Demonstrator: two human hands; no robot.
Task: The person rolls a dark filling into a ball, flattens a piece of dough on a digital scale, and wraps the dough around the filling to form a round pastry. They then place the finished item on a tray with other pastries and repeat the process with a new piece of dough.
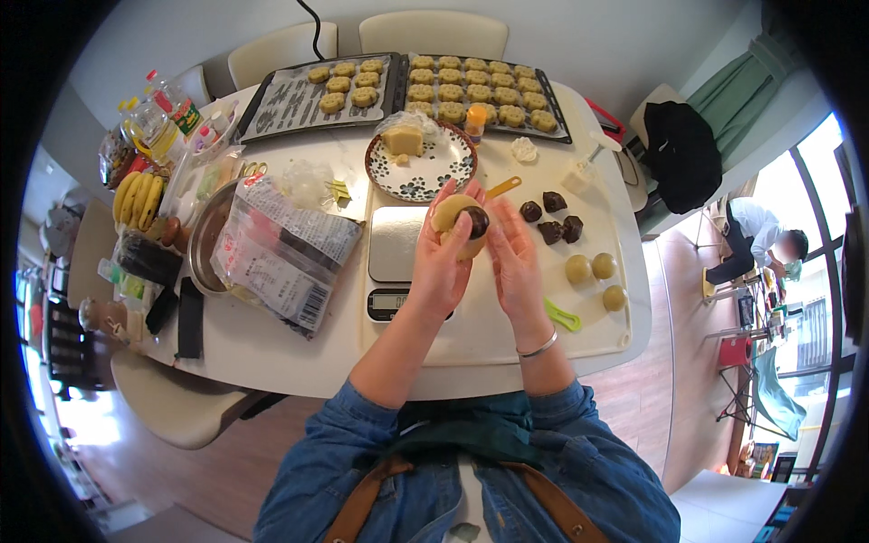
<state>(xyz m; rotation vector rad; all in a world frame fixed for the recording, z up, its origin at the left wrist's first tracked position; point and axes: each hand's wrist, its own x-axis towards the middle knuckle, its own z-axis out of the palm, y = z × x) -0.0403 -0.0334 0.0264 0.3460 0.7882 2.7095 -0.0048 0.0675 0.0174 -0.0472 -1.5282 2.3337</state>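
My left hand [441,261] holds a flattened piece of pale yellow dough [451,212] with a ball of dark filling [475,222] on it, its thumb against the filling. My right hand [513,261] is upright beside it, fingers raised close to the dough; whether they touch it I cannot tell. To the right lie several dark filling pieces [550,233] and, nearer me, round dough balls [578,269]. Behind my hands a flower-patterned plate [421,178] carries a block of dough [403,140] partly under plastic wrap. A digital kitchen scale [392,244] stands at my left hand.
Two baking trays [254,119] [558,129] with shaped dough pieces stand at the back. A printed plastic bag [288,251] leans on a metal bowl [204,237] at left, near bananas [138,200]. A green-handled tool [562,316] lies by my right wrist. Another person [750,227] bends far right.
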